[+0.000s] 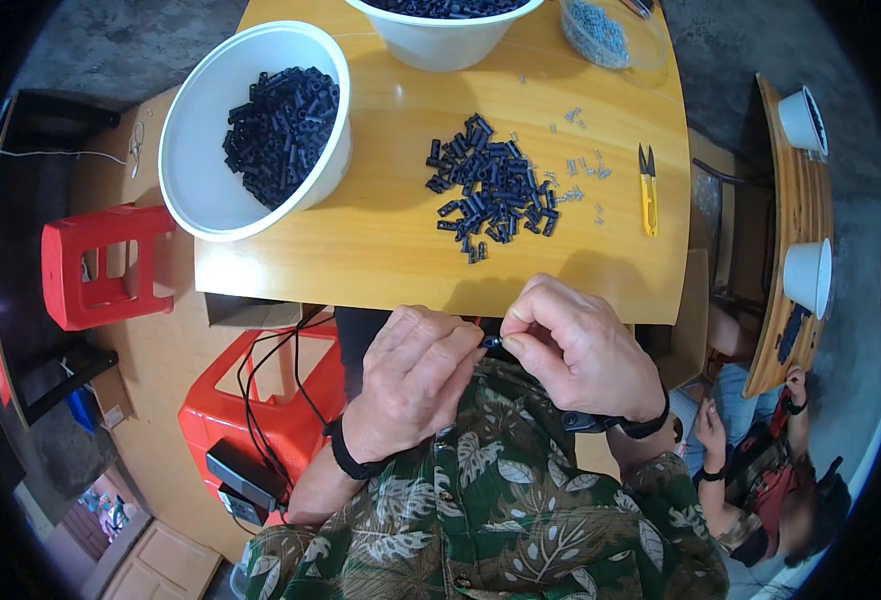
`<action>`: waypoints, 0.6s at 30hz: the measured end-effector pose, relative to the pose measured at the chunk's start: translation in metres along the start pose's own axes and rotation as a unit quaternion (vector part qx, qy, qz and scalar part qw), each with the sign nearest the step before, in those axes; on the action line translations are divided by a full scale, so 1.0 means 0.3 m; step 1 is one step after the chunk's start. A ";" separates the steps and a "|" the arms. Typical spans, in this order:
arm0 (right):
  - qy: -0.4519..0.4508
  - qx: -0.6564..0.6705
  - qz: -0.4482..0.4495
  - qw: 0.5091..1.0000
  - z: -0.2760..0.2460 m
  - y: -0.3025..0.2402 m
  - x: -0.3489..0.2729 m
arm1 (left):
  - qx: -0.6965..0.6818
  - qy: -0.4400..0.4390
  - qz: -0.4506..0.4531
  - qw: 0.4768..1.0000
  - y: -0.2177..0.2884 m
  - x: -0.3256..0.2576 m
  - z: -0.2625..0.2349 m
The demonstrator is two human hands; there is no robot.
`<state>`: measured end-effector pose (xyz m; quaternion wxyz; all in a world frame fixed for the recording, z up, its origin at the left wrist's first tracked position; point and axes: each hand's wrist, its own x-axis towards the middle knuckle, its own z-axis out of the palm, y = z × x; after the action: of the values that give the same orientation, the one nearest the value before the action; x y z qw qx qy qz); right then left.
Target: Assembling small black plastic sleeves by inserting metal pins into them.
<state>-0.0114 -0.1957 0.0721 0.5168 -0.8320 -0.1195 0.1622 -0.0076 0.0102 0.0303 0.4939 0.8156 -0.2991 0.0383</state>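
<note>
Close to my body, just off the table's front edge, both hands meet at a small black plastic part [490, 342]. My left hand [412, 365] is closed around it, so most of the part is hidden. The thumb and forefinger of my right hand [582, 348] pinch at its right end; whatever lies between those fingertips is too small to make out. Beyond my hands, a loose pile of short black tubular plastic parts [495, 190] lies on the yellow table [380, 240]. Small silvery screw-like pieces [574, 167] are scattered along the pile's right side.
Yellow-handled thread snips [648, 190] lie near the right edge. A white bowl [182, 150] of black parts stands left, another white bowl [440, 45] behind. A clear tub [650, 58] holds small metal pieces. Red stools [210, 405] and cables are at lower left; another person [760, 490] sits right.
</note>
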 end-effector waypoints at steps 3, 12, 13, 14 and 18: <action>0.011 -0.065 -0.012 0.998 0.020 -0.009 0.000 | 0.035 -0.008 0.015 0.999 -0.001 -0.003 0.006; -0.035 0.255 0.075 0.963 0.011 0.075 -0.007 | -0.086 0.000 -0.035 0.996 -0.010 -0.013 0.006; -0.043 0.343 0.115 0.931 0.015 0.079 -0.010 | -0.087 0.000 -0.036 0.996 -0.011 -0.012 0.007; -0.044 0.343 0.115 0.931 0.021 0.081 -0.011 | -0.089 0.002 -0.034 0.995 -0.012 -0.013 0.008; -0.040 0.379 0.109 0.918 0.041 0.086 -0.012 | -0.090 -0.010 -0.043 0.995 -0.013 -0.015 0.003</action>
<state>-0.0187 -0.1983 0.0442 0.7675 -0.5744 0.0218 0.2837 -0.0095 0.0126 0.0253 0.5638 0.7800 -0.2711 -0.0184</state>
